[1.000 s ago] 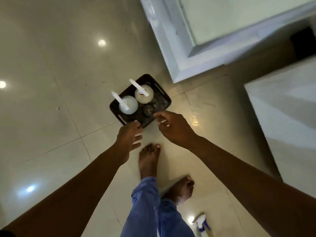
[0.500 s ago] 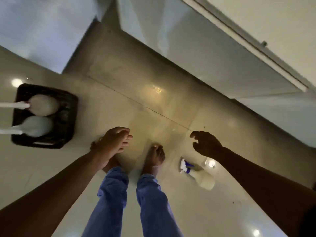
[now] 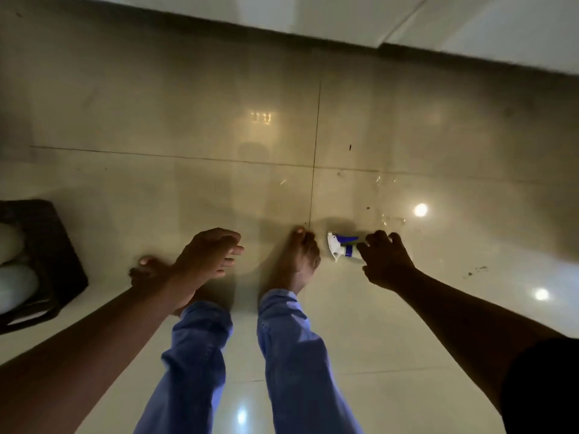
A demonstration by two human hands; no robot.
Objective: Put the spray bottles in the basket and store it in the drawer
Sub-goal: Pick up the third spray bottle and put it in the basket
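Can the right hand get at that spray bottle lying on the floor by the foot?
Probably yes: the right hand is already over the spray bottle, fingers curled above its body, with nothing between them.

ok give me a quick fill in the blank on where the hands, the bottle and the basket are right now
1. The spray bottle with the blue and white head lies on the ____.
2. The ____ hand is reaching onto that bottle.
3. The left hand holds ____.
4. The dark basket at the left edge holds ____ white bottles.

Missing words: floor; right; nothing; two
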